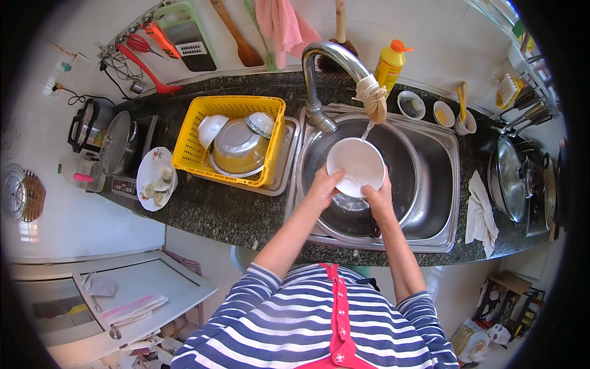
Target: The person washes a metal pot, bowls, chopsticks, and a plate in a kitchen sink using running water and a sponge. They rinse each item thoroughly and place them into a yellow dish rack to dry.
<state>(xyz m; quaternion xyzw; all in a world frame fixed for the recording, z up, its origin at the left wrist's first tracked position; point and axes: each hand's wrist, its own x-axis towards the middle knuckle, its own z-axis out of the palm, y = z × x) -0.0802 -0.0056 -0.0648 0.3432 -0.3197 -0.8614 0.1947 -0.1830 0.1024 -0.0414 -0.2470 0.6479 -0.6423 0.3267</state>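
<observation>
A white bowl [357,161] is held between my two hands, tilted under the tap. My left hand [325,185] grips its lower left rim, thumb on the inside. On the lower right side my right hand [380,193] holds it the same way. Water runs into it from a chrome faucet [341,50] with a cloth [372,98] tied around its spout. Below the bowl, a large round metal basin [318,214] rests in the steel sink [438,175]. A dark handle [375,226] shows beside my right wrist, partly hidden.
Left of the sink, a yellow plastic basket [184,154] holds bowls and a metal basin [239,145]. Farther left sits a floral plate [145,177] with food pieces. Behind the sink stand a yellow bottle [389,67] and small bowls [411,105]. A cloth [480,212] lies at right, near lidded cookware [509,177].
</observation>
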